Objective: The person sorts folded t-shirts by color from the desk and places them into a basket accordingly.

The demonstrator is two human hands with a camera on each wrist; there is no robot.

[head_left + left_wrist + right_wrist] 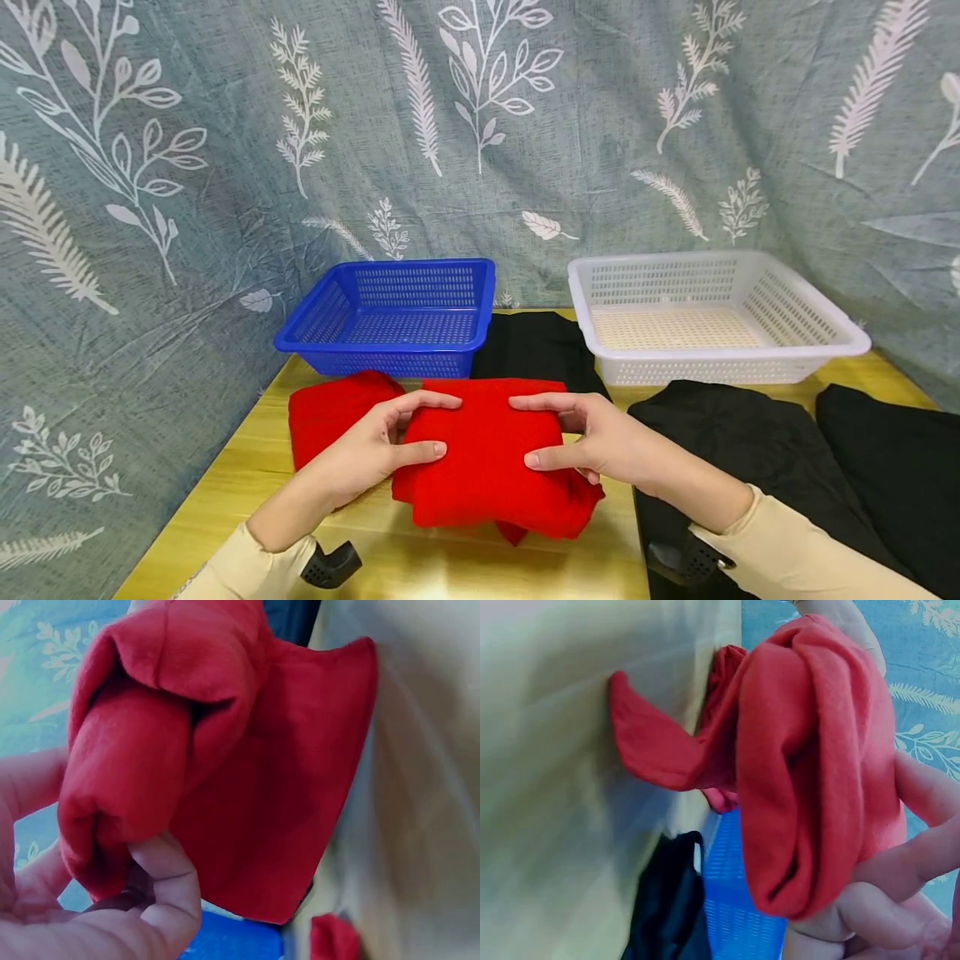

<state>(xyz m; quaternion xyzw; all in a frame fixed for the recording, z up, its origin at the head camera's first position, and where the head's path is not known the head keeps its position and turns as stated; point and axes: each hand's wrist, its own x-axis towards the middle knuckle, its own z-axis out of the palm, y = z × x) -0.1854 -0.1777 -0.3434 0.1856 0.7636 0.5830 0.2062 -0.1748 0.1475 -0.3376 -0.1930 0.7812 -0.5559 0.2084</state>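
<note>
Lifted over the table is a folded red garment (486, 467), gripped at both sides. My left hand (367, 446) holds its left side, thumb and index finger lying on the upper face. On the opposite side my right hand (611, 437) grips it the same way. In the left wrist view the garment (217, 742) shows rolled layers at its end, and a flat flap hangs below. A loose corner of the garment (660, 750) droops toward the table in the right wrist view. Its exact kind cannot be told.
Another red cloth (330, 408) lies at the left, partly behind my left hand. A blue basket (390, 364) and a white basket (705, 369) stand at the back. Black cloths lie between the baskets (532, 346) and at the right (735, 442) on the wooden table (240, 475).
</note>
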